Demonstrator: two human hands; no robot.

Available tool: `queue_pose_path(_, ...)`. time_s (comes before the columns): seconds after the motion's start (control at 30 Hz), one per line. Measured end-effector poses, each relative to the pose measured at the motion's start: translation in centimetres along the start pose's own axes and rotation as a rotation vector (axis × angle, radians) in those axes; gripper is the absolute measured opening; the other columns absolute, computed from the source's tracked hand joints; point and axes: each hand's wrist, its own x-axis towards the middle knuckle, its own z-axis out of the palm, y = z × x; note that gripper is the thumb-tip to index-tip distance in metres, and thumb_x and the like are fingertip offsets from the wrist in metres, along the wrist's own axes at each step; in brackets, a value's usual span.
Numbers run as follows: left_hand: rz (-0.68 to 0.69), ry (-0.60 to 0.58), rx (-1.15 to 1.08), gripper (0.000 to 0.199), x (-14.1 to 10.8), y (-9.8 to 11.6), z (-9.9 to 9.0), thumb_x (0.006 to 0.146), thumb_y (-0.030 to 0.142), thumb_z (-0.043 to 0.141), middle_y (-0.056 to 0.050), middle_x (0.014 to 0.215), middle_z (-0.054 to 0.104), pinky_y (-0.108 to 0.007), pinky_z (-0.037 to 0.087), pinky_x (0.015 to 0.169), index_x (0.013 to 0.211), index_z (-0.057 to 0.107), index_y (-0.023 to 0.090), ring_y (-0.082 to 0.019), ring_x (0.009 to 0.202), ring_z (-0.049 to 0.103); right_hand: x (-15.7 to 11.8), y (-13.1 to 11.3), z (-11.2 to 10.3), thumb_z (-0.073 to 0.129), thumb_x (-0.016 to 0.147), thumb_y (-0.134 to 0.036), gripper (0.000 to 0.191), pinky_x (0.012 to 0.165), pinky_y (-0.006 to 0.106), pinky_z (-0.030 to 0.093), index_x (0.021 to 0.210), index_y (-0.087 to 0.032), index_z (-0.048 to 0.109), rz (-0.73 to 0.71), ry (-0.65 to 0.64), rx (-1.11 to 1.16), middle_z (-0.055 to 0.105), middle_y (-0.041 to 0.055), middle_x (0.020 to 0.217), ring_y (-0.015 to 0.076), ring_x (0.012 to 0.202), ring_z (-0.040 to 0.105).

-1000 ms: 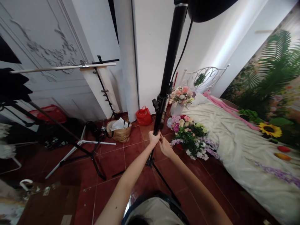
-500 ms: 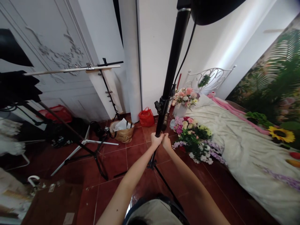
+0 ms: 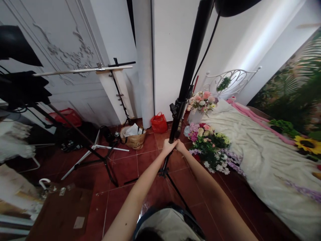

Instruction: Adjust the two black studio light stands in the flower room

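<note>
A black light stand (image 3: 192,57) rises in front of me, leaning to the upper right, with part of a black lamp housing (image 3: 234,6) at the top edge. My left hand (image 3: 169,146) is closed around its lower pole. Against the pole's right side, touching the left hand, my right hand (image 3: 180,146) is closed too; its fingertips are partly hidden. A clamp knob (image 3: 173,108) sits on the pole above both hands. Along the upper pole hangs a black cable (image 3: 208,47). Below the hands, the stand's legs (image 3: 177,192) spread over the tiles.
Flower bunches (image 3: 210,144) stand close on the right beside a bed with a cream cover (image 3: 260,160). Left are another tripod (image 3: 106,159), a woven bag (image 3: 136,139) and a cardboard box (image 3: 62,214). A red bag (image 3: 159,124) rests by the wall.
The view has shifted slightly, so the surroundings sit a little further right. The pole's top leans more to the right in view. Both hands keep their place on the stand.
</note>
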Motion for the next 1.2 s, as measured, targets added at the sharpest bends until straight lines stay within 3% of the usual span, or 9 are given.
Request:
queue_pose_path(0.23,0.037,0.128,0.009,0.015,0.0,-0.5,0.9,0.065,0.025,0.059,0.001,0.05,0.051,-0.018,0.035,0.048,0.057,0.057,0.012,-0.009,0.05,0.048,-4.5,2.9,0.2,0.037,0.088,-0.04,0.034,0.073,0.033,0.053,0.11,-0.021,0.055,-0.246,-0.014,0.27,0.066,0.0061,0.101,0.0195,0.088,0.064)
queue_pose_path(0.37,0.017,0.109,0.02,0.015,-0.1,-0.3,1.0,0.065,0.025,0.059,0.001,0.05,0.052,-0.018,0.034,0.049,0.058,0.058,0.012,-0.009,0.05,0.049,-5.4,3.7,0.2,0.04,0.087,-0.045,0.044,0.083,0.035,0.051,0.124,-0.023,0.05,-0.309,-0.072,0.402,0.054,0.0062,0.127,0.0211,0.112,0.054)
queue_pose_path(0.43,0.005,0.099,0.016,0.014,-0.2,-0.3,0.9,0.064,0.025,0.06,0.001,0.05,0.052,-0.018,0.034,0.049,0.059,0.059,0.012,-0.009,0.051,0.049,-5.3,4.0,0.3,0.044,0.085,-0.047,0.046,0.089,0.036,0.048,0.125,-0.024,0.05,-0.308,-0.106,0.468,0.051,0.0058,0.131,0.0216,0.118,0.049)
queue_pose_path(0.67,-0.032,0.063,-0.009,0.019,-0.4,-0.3,0.7,0.065,0.029,0.062,0.002,0.048,0.052,-0.019,0.035,0.048,0.057,0.058,0.012,-0.009,0.048,0.048,-4.9,4.6,1.0,0.058,0.076,-0.051,0.049,0.091,0.038,0.047,0.119,-0.027,0.056,-0.169,-0.127,0.719,0.055,0.0043,0.127,0.023,0.117,0.05)
queue_pose_path(0.8,-0.062,0.027,-0.038,0.019,-0.5,0.0,0.6,0.064,0.03,0.064,0.002,0.048,0.052,-0.02,0.036,0.047,0.06,0.057,0.013,-0.009,0.045,0.049,-4.7,4.5,1.6,0.064,0.069,-0.053,0.051,0.08,0.035,0.051,0.112,-0.025,0.059,-0.083,-0.101,0.849,0.059,0.0058,0.118,0.0229,0.11,0.054)
queue_pose_path(0.93,-0.081,0.024,-0.052,0.02,-0.4,0.0,0.6,0.063,0.031,0.065,0.001,0.048,0.052,-0.02,0.037,0.047,0.058,0.056,0.013,-0.009,0.045,0.049,-4.3,3.9,2.6,0.069,0.062,-0.055,0.045,0.069,0.029,0.051,0.092,-0.022,0.062,0.038,-0.025,0.977,0.063,0.0026,0.099,0.0183,0.092,0.059)
queue_pose_path(1.07,-0.072,-0.021,-0.059,0.022,0.0,-0.3,0.4,0.064,0.031,0.065,0.001,0.048,0.052,-0.02,0.037,0.048,0.055,0.054,0.013,-0.009,0.046,0.048,-4.0,2.7,4.0,0.07,0.06,-0.052,0.037,0.067,0.023,0.049,0.07,-0.021,0.052,0.163,0.054,1.184,0.061,-0.0012,0.078,0.0131,0.079,0.06)
queue_pose_path(1.2,-0.043,-0.051,-0.042,0.022,0.2,-0.7,0.3,0.065,0.031,0.064,0.001,0.05,0.052,-0.021,0.037,0.05,0.057,0.055,0.013,-0.009,0.048,0.048,-3.9,1.4,4.8,0.069,0.06,-0.051,0.039,0.061,0.019,0.046,0.065,-0.021,0.044,0.242,0.153,1.258,0.058,-0.0038,0.072,0.0102,0.071,0.059)
